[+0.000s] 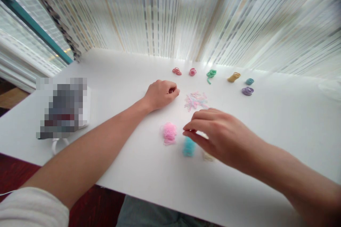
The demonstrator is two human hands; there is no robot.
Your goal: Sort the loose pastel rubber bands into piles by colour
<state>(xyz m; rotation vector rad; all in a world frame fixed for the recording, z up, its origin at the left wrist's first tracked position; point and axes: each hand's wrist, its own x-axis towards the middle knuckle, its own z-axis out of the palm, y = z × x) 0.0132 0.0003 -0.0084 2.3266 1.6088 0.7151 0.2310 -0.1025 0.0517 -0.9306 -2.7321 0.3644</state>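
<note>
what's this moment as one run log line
left hand: curled beside mixed strands | right hand: near blue pile, grip unclear | pink pile: on white table

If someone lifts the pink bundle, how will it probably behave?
The pink bundle is probably floppy, since it looks made of fine, loose strands. It may come apart, as some stray out at its edges. Its irregular outline suggests it would hardly roll.
</note>
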